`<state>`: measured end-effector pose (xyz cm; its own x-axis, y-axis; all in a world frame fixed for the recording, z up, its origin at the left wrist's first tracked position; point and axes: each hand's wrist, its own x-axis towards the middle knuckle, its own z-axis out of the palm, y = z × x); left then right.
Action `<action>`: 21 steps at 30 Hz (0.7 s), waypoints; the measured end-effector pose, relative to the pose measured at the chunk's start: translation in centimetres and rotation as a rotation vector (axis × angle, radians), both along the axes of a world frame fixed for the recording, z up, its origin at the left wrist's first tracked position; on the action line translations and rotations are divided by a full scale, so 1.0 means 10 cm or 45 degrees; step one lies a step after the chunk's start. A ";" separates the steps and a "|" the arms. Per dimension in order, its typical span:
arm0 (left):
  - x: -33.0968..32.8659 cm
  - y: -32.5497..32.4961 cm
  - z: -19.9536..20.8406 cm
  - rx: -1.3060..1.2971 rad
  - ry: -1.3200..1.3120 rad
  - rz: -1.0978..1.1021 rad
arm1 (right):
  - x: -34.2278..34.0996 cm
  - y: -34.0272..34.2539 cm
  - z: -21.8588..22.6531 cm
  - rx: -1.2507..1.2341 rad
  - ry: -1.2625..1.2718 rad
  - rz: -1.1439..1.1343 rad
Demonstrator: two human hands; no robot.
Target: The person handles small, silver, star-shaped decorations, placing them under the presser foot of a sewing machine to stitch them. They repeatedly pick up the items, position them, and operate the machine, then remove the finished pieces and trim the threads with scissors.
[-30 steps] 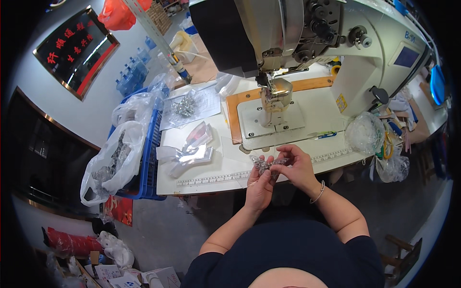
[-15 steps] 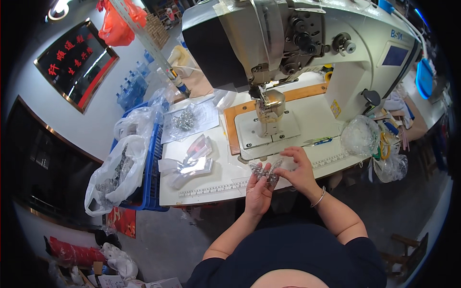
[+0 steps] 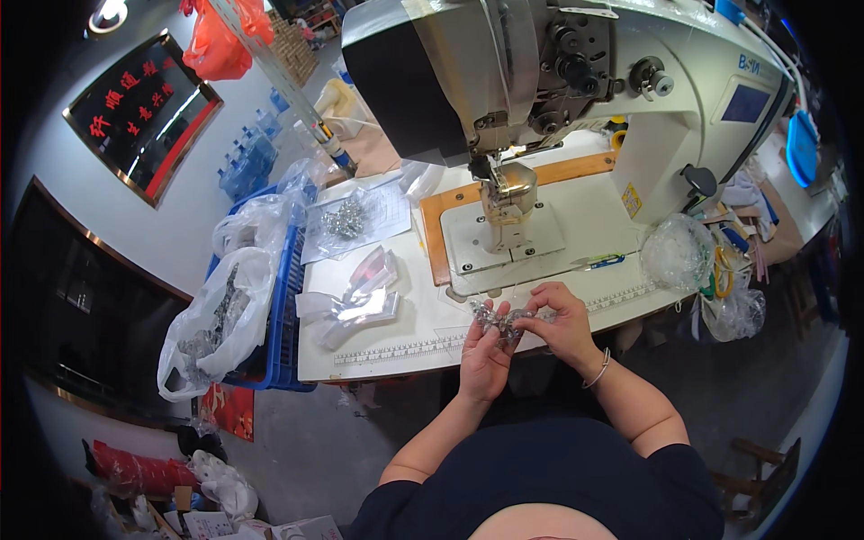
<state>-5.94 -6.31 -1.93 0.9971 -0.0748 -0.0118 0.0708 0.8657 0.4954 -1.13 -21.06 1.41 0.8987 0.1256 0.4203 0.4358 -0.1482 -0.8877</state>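
A small silvery, sparkly ornament (image 3: pixel 498 318), partly clear and winged in outline, is held just off the table's front edge. My left hand (image 3: pixel 486 365) grips its underside between thumb and fingers. From the right, my right hand (image 3: pixel 562 326) pinches the ornament's right part, its thumb and fingertips pressed together. Fingers cover some of the piece, so its full shape is hidden. Beyond both hands stands a sewing machine (image 3: pixel 711 54), its needle and presser foot above a raised metal post (image 3: pixel 507 225).
Clear plastic pieces (image 3: pixel 369 292) lie left on the white table (image 3: pixel 416 310), near a pile of silvery ornaments (image 3: pixel 344 219) on paper. A blue crate (image 3: pixel 286 328) with plastic bags stands at the left. Small snips (image 3: pixel 600 262) and a bagged bundle (image 3: pixel 675 254) are at right.
My right hand has closed in on the ornament's right part, its raised fingers now curled down. The ornament is turned slightly, its right wing now covered. My left hand has barely moved.
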 end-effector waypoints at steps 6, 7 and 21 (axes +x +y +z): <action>0.00 -0.02 0.06 0.017 0.008 0.014 | 0.03 -0.02 0.01 0.097 0.030 0.109; -0.01 -0.02 0.06 0.018 0.011 0.010 | 0.04 -0.03 -0.02 0.130 0.148 0.125; -0.02 -0.05 0.18 0.008 0.081 -0.045 | 0.06 -0.06 0.08 -0.023 0.292 0.122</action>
<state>-6.10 -6.76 -0.11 0.9912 -0.1093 -0.0754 0.1323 0.8592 0.4943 -0.51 -21.70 2.17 0.9540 0.2202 0.2037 0.2361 -0.1325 -0.9626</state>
